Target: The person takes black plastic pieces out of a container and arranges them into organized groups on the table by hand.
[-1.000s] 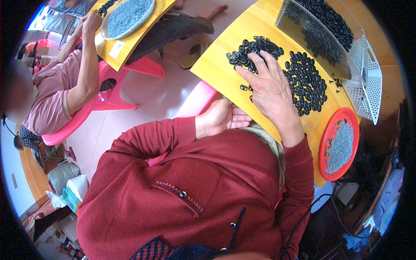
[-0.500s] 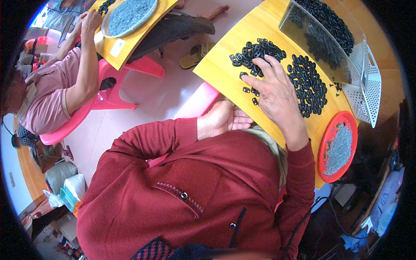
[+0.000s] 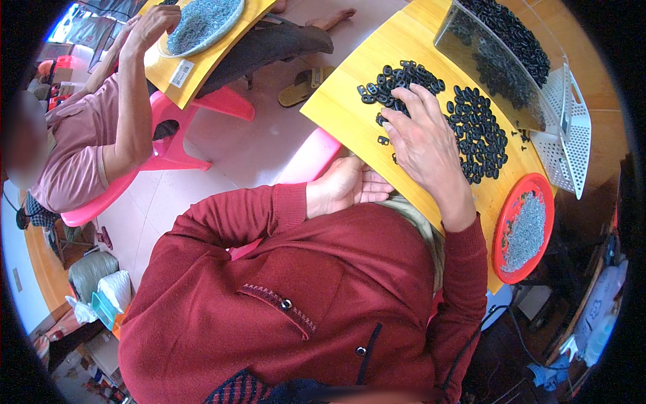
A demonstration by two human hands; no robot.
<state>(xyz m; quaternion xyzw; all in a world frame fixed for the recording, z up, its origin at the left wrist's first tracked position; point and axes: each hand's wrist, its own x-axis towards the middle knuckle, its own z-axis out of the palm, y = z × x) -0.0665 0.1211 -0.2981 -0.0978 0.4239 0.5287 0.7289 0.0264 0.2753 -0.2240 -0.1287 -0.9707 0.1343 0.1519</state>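
Right hand (image 3: 424,138) spread flat on black rings (image 3: 474,131); left hand (image 3: 346,190) cupped open at yellow board (image 3: 343,108) edge; red dish (image 3: 523,229) near.

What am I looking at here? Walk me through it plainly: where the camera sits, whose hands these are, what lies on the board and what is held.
The camera sits on a person's head and looks down, so its wide lens bends straight edges. The red sleeves belong to that person. Their right hand lies flat on a yellow board, fingers among small black ring-like parts spread there. Their left hand waits cupped, palm up, at the board's near edge; whether anything lies in it cannot be seen. Beside the board stand a red dish of small grey pieces, a white perforated basket and a clear bin of more black parts. At upper left another person in pink works at a similar yellow board.
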